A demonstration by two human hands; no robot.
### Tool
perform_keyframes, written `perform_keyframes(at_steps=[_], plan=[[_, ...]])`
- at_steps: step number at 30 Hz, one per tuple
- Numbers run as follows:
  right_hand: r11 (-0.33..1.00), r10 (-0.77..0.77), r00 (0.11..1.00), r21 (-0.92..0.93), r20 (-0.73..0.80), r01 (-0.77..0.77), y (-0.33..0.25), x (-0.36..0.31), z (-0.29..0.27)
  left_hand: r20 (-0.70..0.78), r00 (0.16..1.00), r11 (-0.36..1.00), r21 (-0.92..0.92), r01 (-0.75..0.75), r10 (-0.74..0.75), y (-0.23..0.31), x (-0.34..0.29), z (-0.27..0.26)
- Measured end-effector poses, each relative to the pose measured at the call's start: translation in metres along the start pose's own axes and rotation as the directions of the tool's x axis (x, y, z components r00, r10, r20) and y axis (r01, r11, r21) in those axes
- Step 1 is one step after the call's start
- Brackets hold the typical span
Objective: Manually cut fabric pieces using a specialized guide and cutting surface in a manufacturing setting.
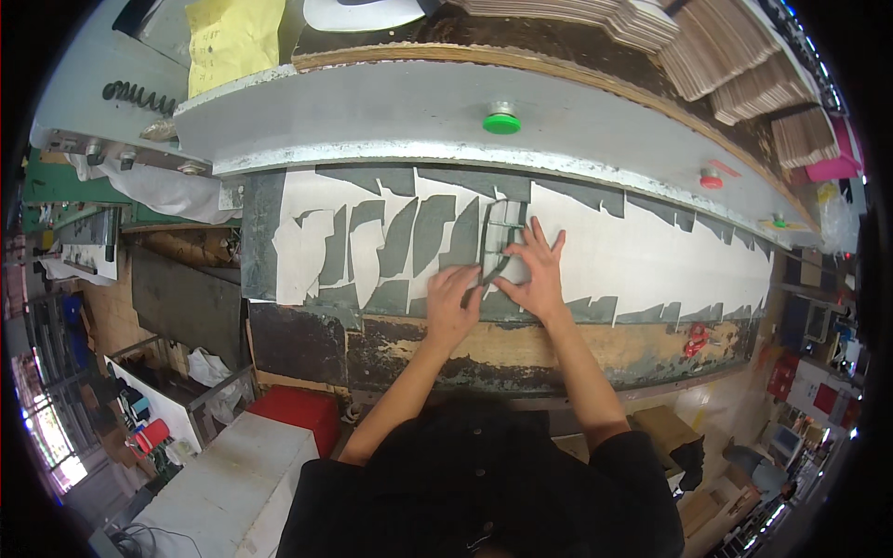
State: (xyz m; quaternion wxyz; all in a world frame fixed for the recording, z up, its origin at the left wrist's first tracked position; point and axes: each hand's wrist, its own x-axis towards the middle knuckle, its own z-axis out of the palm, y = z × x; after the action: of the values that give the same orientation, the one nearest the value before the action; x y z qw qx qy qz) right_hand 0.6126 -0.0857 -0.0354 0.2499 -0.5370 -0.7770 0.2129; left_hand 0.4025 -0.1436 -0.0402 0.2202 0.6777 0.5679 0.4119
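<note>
A metal cutting die [503,223], an open frame with dark edges and crossbars, stands on a white sheet of material [595,251]. My left hand [453,302] has its fingers bent and closed at the die's near left edge. At the die's near right side, my right hand [537,270] grips with thumb and index finger while its other fingers stretch out over the sheet. Left of the die, the sheet has several cut-out openings that show the dark grey cutting board [265,228] beneath. The sheet's edges are jagged with notches.
A grey machine beam [372,112] spans just behind the sheet, with a green button [501,123] and a red button [711,178]. Stacks of cut pieces [716,46] lie on the shelf above. Small red-handled scissors [695,340] rest at the front right; a red box [298,414] stands below left.
</note>
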Motion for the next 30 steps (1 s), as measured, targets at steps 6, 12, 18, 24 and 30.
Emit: perform_keyframes(at_steps=[6, 12, 18, 24, 30], plan=[[1.000, -0.011, 1.000, -0.019, -0.027, 0.010, -0.010, 0.000, 0.003, -0.021, 1.000, 0.999, 0.048, 0.004, -0.003, 0.003, 0.001, 0.000], [1.000, 0.006, 1.000, -0.019, 0.009, -0.006, -0.006, -0.005, 0.008, 0.019, 0.999, 0.999, -0.021, 0.035, -0.035, 0.000, 0.000, -0.002], [0.996, 0.086, 0.996, -0.020, 0.021, -0.086, -0.018, -0.002, 0.004, -0.003, 0.999, 0.999, -0.032, 0.044, -0.045, -0.002, -0.002, -0.001], [0.998, 0.057, 0.998, -0.018, -0.004, -0.057, -0.014, -0.006, 0.005, 0.015, 0.998, 0.998, -0.040, 0.055, -0.054, 0.001, -0.001, -0.002], [0.994, 0.106, 0.994, -0.002, -0.005, -0.106, -0.017, -0.009, 0.008, 0.014, 0.997, 0.997, -0.031, 0.074, -0.073, 0.002, 0.002, -0.003]])
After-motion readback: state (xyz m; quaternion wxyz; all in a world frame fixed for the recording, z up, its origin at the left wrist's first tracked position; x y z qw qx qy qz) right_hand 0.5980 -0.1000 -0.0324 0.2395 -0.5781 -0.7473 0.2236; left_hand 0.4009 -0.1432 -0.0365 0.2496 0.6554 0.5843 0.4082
